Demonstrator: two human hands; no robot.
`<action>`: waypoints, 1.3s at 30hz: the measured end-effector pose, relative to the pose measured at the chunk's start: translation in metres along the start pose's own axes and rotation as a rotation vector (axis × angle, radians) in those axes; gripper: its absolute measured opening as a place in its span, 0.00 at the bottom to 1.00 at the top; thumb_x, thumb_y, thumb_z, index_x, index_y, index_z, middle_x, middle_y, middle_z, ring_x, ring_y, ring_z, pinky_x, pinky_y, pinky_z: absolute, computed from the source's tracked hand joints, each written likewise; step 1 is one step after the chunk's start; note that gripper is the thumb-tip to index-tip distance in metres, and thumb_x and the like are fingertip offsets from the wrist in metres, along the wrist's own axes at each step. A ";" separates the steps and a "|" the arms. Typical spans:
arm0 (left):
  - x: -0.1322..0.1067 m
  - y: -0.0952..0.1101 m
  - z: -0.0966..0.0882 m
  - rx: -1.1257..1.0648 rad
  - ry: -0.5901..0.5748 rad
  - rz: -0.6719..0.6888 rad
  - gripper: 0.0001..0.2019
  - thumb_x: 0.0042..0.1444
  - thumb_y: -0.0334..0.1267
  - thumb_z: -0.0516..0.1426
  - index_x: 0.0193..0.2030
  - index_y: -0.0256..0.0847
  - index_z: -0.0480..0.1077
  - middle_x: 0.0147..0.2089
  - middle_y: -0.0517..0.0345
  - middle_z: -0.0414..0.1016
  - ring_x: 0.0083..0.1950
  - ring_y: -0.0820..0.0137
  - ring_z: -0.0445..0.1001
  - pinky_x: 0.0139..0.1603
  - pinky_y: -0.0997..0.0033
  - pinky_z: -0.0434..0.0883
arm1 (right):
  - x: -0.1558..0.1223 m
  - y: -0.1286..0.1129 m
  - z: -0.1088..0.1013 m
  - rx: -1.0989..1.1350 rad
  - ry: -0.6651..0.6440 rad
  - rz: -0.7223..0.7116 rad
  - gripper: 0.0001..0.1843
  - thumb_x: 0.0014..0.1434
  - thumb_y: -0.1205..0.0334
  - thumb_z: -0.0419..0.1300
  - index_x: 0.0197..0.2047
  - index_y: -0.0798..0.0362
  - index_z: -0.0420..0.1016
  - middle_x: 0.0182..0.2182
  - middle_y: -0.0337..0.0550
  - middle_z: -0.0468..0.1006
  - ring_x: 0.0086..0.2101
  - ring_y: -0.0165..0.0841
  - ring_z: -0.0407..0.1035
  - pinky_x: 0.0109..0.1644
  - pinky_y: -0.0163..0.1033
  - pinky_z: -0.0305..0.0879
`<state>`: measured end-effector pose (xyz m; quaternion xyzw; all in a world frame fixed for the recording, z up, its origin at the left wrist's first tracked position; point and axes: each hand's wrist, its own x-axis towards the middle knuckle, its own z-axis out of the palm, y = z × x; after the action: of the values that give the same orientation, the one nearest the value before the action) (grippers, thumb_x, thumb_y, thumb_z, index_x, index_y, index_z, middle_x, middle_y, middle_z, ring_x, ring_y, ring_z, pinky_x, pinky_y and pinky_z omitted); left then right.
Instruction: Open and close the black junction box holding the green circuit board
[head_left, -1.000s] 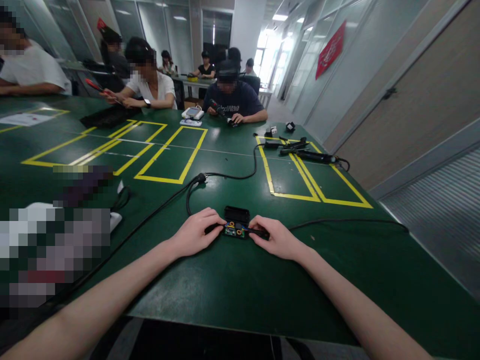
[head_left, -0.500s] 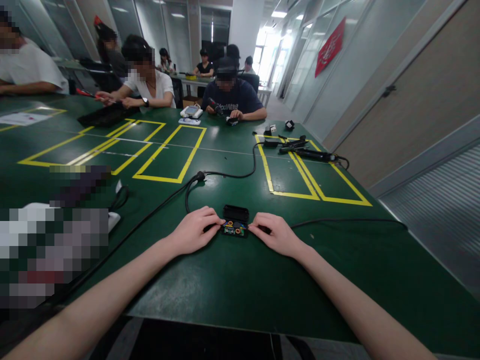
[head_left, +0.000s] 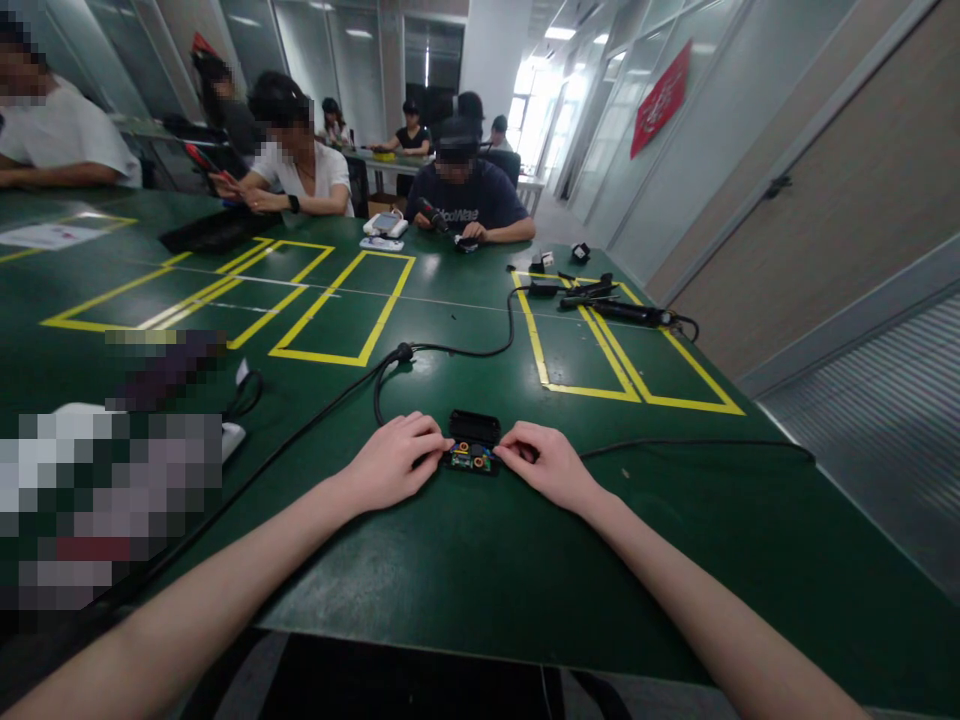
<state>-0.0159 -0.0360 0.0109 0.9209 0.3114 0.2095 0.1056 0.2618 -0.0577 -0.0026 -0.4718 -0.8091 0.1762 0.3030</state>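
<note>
A small open black case with a circuit board [head_left: 469, 456] inside lies on the green table [head_left: 465, 570] near the front edge. Its black lid [head_left: 474, 425] lies just behind it. My left hand [head_left: 394, 462] rests curled against the left end of the case, fingertips touching it. My right hand [head_left: 547, 466] presses, fingers curled, against the right end. A black cable [head_left: 697, 441] runs from under my right hand off to the right.
A second black cable [head_left: 450, 351] loops from behind the case toward black tools [head_left: 607, 302] in a yellow-taped square at the right. Several people sit along the far side. A white object [head_left: 229, 436] lies at the left. The table edge falls off at the right.
Both hands have closed in a little on the case; the right hand's fingers moved from the cable end up against the case. The case stays in place.
</note>
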 end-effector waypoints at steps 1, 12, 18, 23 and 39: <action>0.000 0.000 0.000 0.001 0.000 -0.003 0.10 0.69 0.33 0.53 0.46 0.41 0.77 0.45 0.53 0.77 0.45 0.63 0.74 0.47 0.61 0.72 | 0.000 0.000 0.000 -0.006 0.009 0.009 0.11 0.67 0.58 0.61 0.32 0.50 0.74 0.26 0.36 0.69 0.25 0.30 0.63 0.30 0.37 0.59; 0.000 0.002 0.004 -0.114 0.123 -0.054 0.23 0.67 0.41 0.58 0.68 0.44 0.69 0.59 0.46 0.74 0.58 0.58 0.73 0.60 0.53 0.73 | 0.002 0.007 0.004 -0.158 0.084 -0.024 0.15 0.66 0.57 0.63 0.54 0.49 0.79 0.50 0.51 0.79 0.50 0.47 0.71 0.55 0.56 0.71; -0.001 -0.003 0.011 -0.020 -0.001 -0.094 0.26 0.62 0.48 0.65 0.66 0.48 0.73 0.74 0.42 0.62 0.72 0.46 0.63 0.69 0.37 0.64 | 0.004 0.003 0.003 0.017 0.119 -0.033 0.12 0.65 0.59 0.65 0.52 0.48 0.78 0.43 0.47 0.82 0.44 0.43 0.73 0.50 0.52 0.72; -0.001 -0.003 0.010 -0.035 -0.018 -0.070 0.25 0.63 0.47 0.65 0.66 0.48 0.73 0.73 0.40 0.65 0.71 0.47 0.65 0.69 0.37 0.64 | 0.003 0.000 0.007 0.026 0.094 -0.042 0.16 0.67 0.61 0.62 0.58 0.47 0.77 0.46 0.49 0.81 0.45 0.43 0.73 0.52 0.54 0.71; -0.003 0.003 0.006 -0.396 0.026 -0.086 0.44 0.61 0.33 0.65 0.78 0.55 0.48 0.69 0.50 0.68 0.66 0.60 0.73 0.68 0.53 0.72 | 0.001 -0.003 0.005 0.312 0.118 0.129 0.09 0.64 0.60 0.62 0.47 0.51 0.76 0.40 0.44 0.83 0.39 0.37 0.78 0.45 0.43 0.75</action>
<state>-0.0131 -0.0406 0.0057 0.8651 0.3046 0.2740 0.2895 0.2561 -0.0586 -0.0048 -0.4794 -0.7209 0.2905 0.4076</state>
